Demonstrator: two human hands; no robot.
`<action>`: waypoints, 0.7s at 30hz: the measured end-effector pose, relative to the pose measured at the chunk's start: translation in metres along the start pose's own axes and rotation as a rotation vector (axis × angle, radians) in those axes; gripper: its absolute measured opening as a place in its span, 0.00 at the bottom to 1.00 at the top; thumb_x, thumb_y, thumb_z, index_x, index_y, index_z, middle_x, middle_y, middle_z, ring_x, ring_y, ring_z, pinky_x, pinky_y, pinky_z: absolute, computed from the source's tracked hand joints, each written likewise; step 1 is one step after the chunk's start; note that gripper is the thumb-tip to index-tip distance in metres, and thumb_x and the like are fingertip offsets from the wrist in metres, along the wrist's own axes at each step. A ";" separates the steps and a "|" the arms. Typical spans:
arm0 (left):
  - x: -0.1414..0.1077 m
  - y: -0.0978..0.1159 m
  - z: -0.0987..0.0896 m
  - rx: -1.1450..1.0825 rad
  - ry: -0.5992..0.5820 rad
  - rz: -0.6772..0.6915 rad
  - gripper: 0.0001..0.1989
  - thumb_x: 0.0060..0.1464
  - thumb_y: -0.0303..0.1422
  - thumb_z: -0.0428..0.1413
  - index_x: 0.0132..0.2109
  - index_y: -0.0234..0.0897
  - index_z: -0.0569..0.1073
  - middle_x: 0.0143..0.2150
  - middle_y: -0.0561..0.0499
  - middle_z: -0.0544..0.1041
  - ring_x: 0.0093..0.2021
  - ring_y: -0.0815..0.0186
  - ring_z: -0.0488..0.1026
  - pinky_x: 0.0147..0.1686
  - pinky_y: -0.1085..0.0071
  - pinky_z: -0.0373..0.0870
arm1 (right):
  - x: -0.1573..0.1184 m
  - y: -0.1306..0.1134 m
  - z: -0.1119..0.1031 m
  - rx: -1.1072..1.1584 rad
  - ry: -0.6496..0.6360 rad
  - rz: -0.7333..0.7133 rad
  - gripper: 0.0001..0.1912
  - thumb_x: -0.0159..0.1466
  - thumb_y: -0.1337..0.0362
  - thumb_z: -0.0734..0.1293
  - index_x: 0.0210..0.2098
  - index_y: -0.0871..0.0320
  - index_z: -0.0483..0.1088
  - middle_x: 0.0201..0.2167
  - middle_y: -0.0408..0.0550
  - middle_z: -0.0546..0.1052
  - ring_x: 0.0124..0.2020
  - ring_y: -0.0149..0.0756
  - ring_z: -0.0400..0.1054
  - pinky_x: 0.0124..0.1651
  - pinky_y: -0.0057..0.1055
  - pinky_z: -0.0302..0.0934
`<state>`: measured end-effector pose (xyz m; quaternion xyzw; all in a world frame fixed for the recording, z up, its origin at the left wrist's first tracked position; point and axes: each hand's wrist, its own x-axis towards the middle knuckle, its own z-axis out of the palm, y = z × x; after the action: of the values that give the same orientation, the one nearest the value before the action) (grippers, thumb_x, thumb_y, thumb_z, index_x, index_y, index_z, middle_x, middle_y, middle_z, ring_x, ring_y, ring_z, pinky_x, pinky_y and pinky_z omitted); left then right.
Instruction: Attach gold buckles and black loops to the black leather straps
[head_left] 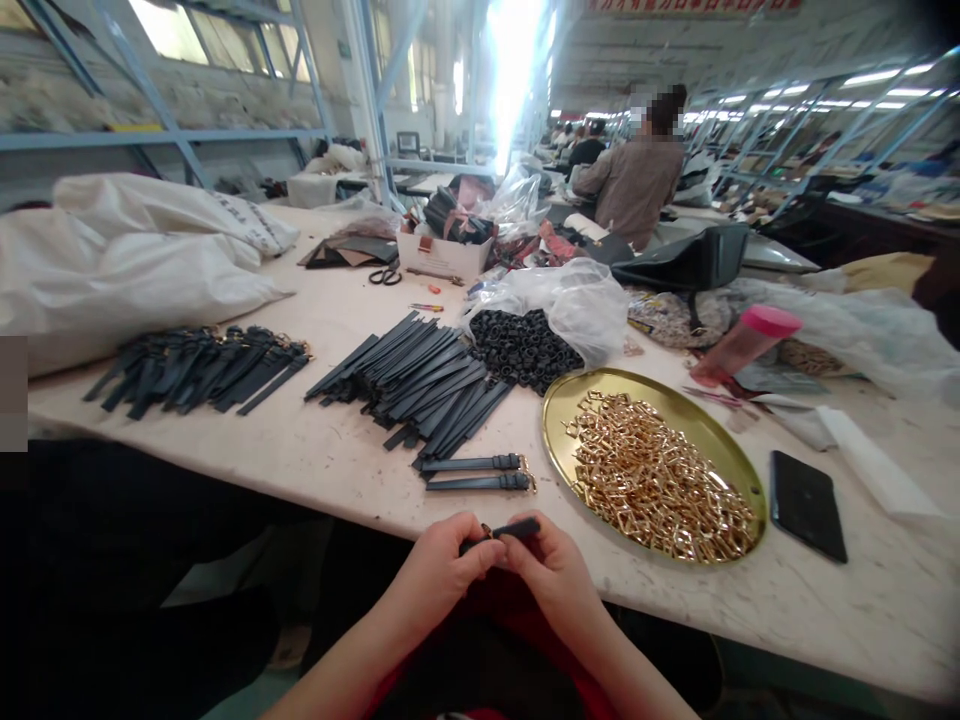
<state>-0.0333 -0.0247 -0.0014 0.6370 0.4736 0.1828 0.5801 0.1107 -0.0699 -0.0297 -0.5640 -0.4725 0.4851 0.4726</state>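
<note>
Both hands are at the near edge of the table, holding a dark strap between them. The left hand has thumb and fingers clamped on its left part, covering most of it, while the right hand pinches the other part, leaving a dark end showing above the fingers. A small gold-coloured fitting shows between the hands, probably a buckle, though the fingertips hide much of it.

Just beyond the hands lie two buckled straps, side by side, their gold ends to the right. Behind them is a pile of plain straps, overlapping so that many are partly covered. Small black loops are heaped next to it, partly under a clear plastic bag. To the right, a gold tray bears a mound of gold buckles, with a dark phone beside it. At left, a bundle of straps lies before a white sack, which the picture's edge cuts off.
</note>
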 end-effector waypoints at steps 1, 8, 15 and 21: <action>0.004 -0.001 -0.001 -0.044 -0.004 -0.008 0.11 0.49 0.39 0.53 0.30 0.35 0.64 0.19 0.59 0.65 0.17 0.73 0.60 0.19 0.76 0.55 | 0.004 -0.003 -0.002 -0.015 -0.019 -0.012 0.13 0.58 0.54 0.62 0.26 0.58 0.63 0.21 0.41 0.66 0.25 0.30 0.59 0.28 0.27 0.55; 0.036 -0.008 -0.008 -0.184 -0.077 0.056 0.12 0.53 0.37 0.48 0.40 0.34 0.66 0.22 0.57 0.67 0.21 0.72 0.64 0.25 0.75 0.62 | 0.098 -0.019 -0.051 -0.535 0.001 -0.151 0.21 0.64 0.54 0.51 0.27 0.59 0.67 0.21 0.44 0.68 0.24 0.31 0.63 0.28 0.27 0.57; 0.062 -0.012 -0.014 -0.231 -0.031 -0.011 0.14 0.52 0.41 0.47 0.36 0.33 0.65 0.17 0.59 0.63 0.15 0.75 0.57 0.16 0.78 0.55 | 0.235 -0.010 -0.085 -0.938 0.257 -0.235 0.05 0.55 0.70 0.63 0.30 0.57 0.70 0.33 0.49 0.69 0.35 0.38 0.65 0.37 0.31 0.54; 0.068 -0.011 -0.022 -0.251 0.040 -0.055 0.13 0.51 0.42 0.47 0.34 0.34 0.63 0.16 0.59 0.62 0.14 0.75 0.56 0.15 0.79 0.53 | 0.240 -0.003 -0.082 -0.874 0.204 -0.296 0.02 0.55 0.67 0.64 0.26 0.58 0.68 0.35 0.50 0.69 0.38 0.39 0.64 0.41 0.33 0.54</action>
<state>-0.0214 0.0423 -0.0271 0.5425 0.4758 0.2371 0.6505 0.2121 0.1623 -0.0437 -0.6813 -0.6590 0.1103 0.2990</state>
